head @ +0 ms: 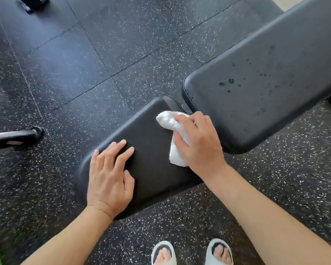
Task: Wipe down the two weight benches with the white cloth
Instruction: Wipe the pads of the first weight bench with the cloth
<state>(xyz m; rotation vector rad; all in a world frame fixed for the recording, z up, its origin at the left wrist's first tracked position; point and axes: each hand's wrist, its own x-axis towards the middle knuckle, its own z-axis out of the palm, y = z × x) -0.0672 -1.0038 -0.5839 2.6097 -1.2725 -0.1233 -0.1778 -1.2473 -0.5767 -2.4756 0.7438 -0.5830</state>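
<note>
Near pad: we saw a small black padded vinyl bench pad with rounded corners lying just below us, its far end almost touching the larger pad.

Far pad: a long black padded vinyl bench pad ran up toward the upper right corner; dark wet-looking specks dotted its near half.

Cloth: the crumpled white cloth lay on the right part of the near pad, close to the gap between the two pads.

Right hand: our right hand gripped the cloth, fingers curled over it and pressing it onto the pad; one end of the cloth stuck out past the fingertips and another below the thumb.

Left hand: our left hand rested flat on the near pad's left side, fingers spread and nearly straight, holding nothing.

Floor: black rubber tiles flecked with white surrounded both pads.

Feet: two light grey open-toed slippers showed at the bottom edge.

Other: a black metal bar with a rounded end lay on the floor at left.
</note>
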